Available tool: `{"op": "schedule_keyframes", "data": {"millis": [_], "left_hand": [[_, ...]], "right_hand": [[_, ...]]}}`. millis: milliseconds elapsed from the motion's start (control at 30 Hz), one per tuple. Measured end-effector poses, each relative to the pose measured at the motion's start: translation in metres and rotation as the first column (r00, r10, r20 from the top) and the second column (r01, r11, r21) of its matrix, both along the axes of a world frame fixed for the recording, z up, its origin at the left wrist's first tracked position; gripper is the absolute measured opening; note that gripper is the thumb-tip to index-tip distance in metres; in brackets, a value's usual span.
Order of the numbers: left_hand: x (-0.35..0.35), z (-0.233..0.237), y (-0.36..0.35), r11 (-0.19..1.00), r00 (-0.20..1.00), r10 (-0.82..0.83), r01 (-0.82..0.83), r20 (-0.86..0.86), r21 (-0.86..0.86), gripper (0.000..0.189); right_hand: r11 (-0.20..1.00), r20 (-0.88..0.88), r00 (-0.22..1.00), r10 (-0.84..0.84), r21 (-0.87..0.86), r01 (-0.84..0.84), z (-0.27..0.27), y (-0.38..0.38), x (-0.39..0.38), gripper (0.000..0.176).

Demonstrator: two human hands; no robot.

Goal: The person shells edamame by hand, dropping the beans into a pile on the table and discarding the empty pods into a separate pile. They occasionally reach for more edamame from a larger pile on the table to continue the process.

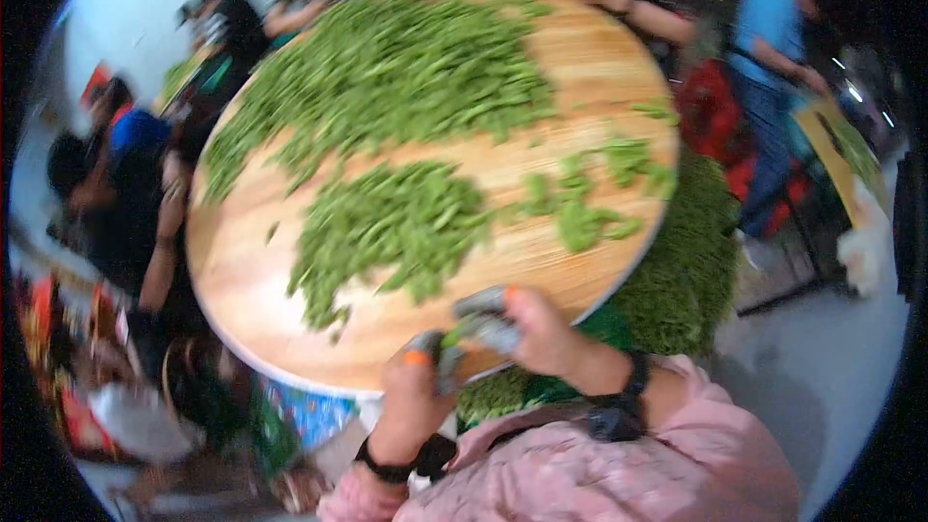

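Note:
My left hand (418, 394) and my right hand (538, 331) meet over the near edge of a round wooden tabletop (261, 300). Grey coverings wrap several fingers, with orange on the thumbs. Between the fingertips shows a small green pod (452, 337), blurred, pinched from both sides. Just beyond my hands lies a loose pile of green pods (391, 232). Farther off spreads a larger heap of pods (387, 72), and a few small clusters (580, 222) sit toward the right edge.
People stand or sit around the table; one person's arms (619, 5) rest at the far right edge. A big mound of green stuff (681, 271) is on the floor to the right. Crowded bags and a blue patterned bag (309, 416) are at the lower left.

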State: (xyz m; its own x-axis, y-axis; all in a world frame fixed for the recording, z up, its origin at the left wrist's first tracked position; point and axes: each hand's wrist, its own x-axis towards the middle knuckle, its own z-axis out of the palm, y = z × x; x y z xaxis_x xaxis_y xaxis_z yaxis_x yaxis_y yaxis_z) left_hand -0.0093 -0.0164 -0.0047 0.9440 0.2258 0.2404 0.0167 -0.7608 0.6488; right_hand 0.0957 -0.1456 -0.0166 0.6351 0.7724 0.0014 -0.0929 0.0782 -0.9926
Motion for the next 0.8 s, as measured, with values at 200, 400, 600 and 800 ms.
{"op": "schedule_keyframes", "data": {"millis": [200,400,600,800], "left_hand": [[-0.001,-0.004,0.001,0.994,0.992,0.040,-0.052,0.121,0.092,0.022],[-0.004,-0.008,0.005,0.991,0.992,-0.024,0.007,0.126,0.132,0.038],[-0.005,-0.013,0.006,0.986,0.992,-0.062,0.043,0.111,0.162,0.038],[-0.004,-0.018,0.003,0.988,0.983,-0.075,0.050,0.170,0.148,0.029]], "right_hand": [[1.000,-0.296,0.955,0.003,0.020,0.003,0.015,-0.004,-0.006,0.016],[0.994,-0.311,0.944,0.110,0.027,-0.107,0.009,-0.004,-0.007,0.010],[0.996,-0.255,0.963,0.081,-0.011,-0.087,0.007,-0.001,-0.007,0.008],[0.998,-0.221,0.973,0.064,0.006,-0.064,-0.001,0.004,-0.009,0.008]]}}
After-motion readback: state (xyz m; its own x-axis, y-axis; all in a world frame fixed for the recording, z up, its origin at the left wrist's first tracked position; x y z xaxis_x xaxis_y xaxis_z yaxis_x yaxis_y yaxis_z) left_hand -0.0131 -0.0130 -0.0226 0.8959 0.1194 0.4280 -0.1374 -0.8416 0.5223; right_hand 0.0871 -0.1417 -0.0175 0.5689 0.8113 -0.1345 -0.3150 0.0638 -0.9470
